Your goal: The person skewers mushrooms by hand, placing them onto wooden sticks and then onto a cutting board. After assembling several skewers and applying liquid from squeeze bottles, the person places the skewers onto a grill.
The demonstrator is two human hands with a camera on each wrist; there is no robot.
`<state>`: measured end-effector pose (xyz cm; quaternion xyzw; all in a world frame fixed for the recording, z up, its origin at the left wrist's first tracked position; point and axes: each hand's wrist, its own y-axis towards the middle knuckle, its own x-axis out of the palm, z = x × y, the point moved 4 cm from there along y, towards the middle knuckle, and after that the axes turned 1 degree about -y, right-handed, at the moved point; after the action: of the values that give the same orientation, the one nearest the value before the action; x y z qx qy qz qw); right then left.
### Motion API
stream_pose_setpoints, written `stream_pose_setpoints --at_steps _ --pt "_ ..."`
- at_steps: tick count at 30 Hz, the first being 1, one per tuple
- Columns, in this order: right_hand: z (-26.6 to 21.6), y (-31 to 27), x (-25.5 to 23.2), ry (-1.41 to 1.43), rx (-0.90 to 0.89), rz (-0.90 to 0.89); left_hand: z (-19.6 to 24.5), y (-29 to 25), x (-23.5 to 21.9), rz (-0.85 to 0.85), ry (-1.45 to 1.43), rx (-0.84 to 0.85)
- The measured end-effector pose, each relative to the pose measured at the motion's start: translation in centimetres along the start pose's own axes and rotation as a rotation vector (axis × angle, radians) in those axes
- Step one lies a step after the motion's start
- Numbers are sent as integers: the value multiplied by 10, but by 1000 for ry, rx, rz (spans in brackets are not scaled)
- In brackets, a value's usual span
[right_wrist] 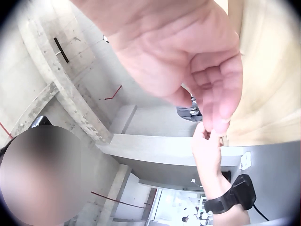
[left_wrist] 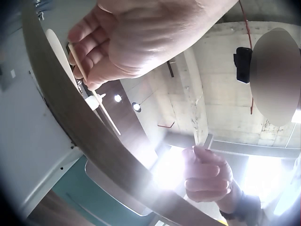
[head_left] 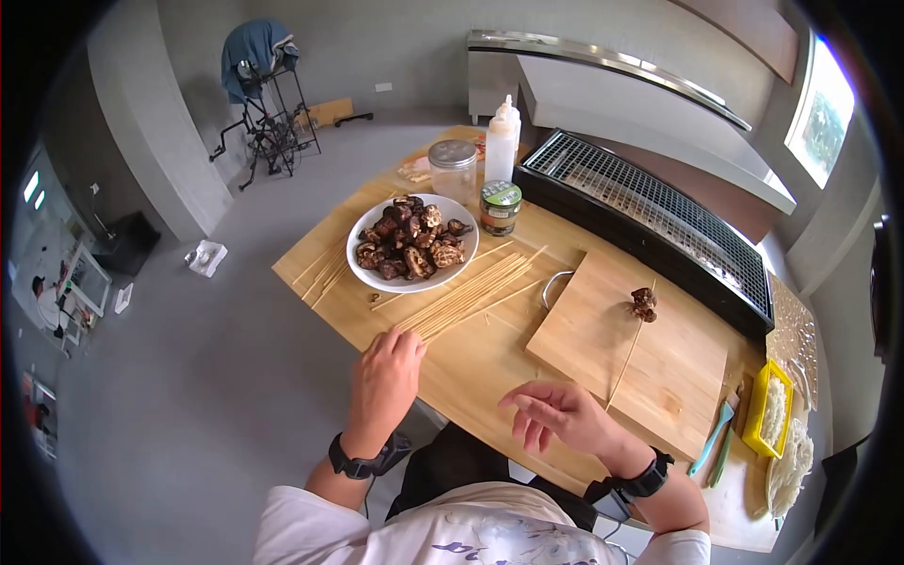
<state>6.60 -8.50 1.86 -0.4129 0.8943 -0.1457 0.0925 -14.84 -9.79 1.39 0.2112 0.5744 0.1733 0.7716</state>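
Observation:
My left hand [head_left: 388,369] is at the near end of a bundle of bamboo skewers [head_left: 471,294] on the table. In the left wrist view, its thumb and fingers pinch one bamboo skewer [left_wrist: 107,114]. My right hand [head_left: 557,414] hovers over the table's front edge by the cutting board [head_left: 574,330], fingers loosely bent, holding nothing. On the board lies a skewer [head_left: 625,365] with dark mushroom pieces [head_left: 644,304] threaded near its far end. Behind the skewers, a white plate [head_left: 354,247] is heaped with brown mushrooms [head_left: 414,231].
A long black grill [head_left: 650,226] runs along the table's back right. Squeeze bottles [head_left: 500,151], a lidded jar [head_left: 454,174] and a green-topped jar [head_left: 500,207] stand behind the plate. At right are a brush [head_left: 714,433] and a yellow basket [head_left: 759,419] of white enoki-like strands.

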Motion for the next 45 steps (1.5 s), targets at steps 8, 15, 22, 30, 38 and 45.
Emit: stream_pose_setpoints --at_steps 8,15,22,30,38,45 --pt "2 -5 -3 79 -357 329 60 -6 -2 -204 -607 172" --pt "11 -6 -13 243 -459 392 70 4 0 -368 -659 306" --pt "13 -8 -16 232 -241 262 -19 92 -17 10 91 341" --pt "25 0 3 38 -210 182 -32 107 12 -260 320 482" --pt "24 -1 2 53 -147 164 -51 104 -5 -260 -550 -49" --pt "25 0 3 67 -164 135 -44 66 2 -369 -1264 -108"
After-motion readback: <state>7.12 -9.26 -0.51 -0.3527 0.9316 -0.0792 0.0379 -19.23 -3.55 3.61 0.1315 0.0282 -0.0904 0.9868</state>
